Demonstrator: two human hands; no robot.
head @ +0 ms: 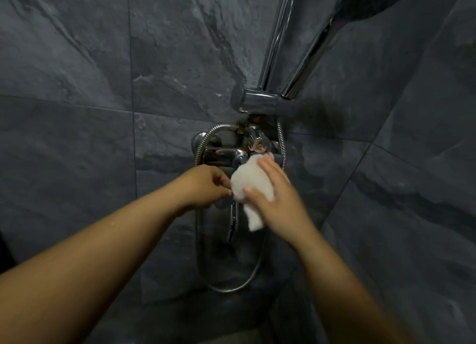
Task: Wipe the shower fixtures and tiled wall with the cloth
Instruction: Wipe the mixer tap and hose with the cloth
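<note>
White cloth (251, 186) over the mixer tap (226, 154), right hand (280, 204) gripping it; left hand (206, 186) seemingly pinches its edge.

Below the right hand (279, 206), a dull grey-brown floor patch (239, 340); far left of the left hand (206, 186), an indistinct black shape (3, 251).

Bare left hand (206, 186), bare right hand (279, 202), forearms (116, 253) uncovered to frame edge

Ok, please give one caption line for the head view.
The right hand holds a white cloth at the chrome tap while the left hand pinches its edge, dark tiled wall behind.
</note>
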